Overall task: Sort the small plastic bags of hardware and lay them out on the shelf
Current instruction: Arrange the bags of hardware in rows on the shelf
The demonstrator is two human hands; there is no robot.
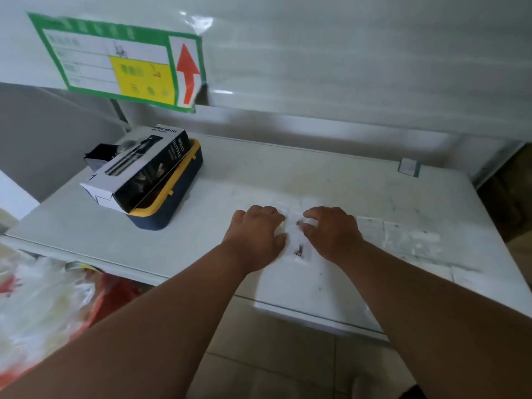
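Small clear plastic bags of hardware lie on the white shelf (359, 182). One bag with a dark screw (299, 250) lies between my hands near the front edge. My left hand (257, 233) rests palm down on the bags at its left. My right hand (331, 228) presses fingertips on a bag with a dark piece (298, 223). More bags (403, 236) lie flat in a row to the right. What my palms cover is hidden.
A navy and yellow bin (169, 203) with a black spray-bottle box (141, 168) on top stands at the shelf's left. A green-framed label with a red arrow (121, 61) hangs above. Red and white plastic packaging (43, 306) sits below left. A small tag (408, 167) stands at the back right.
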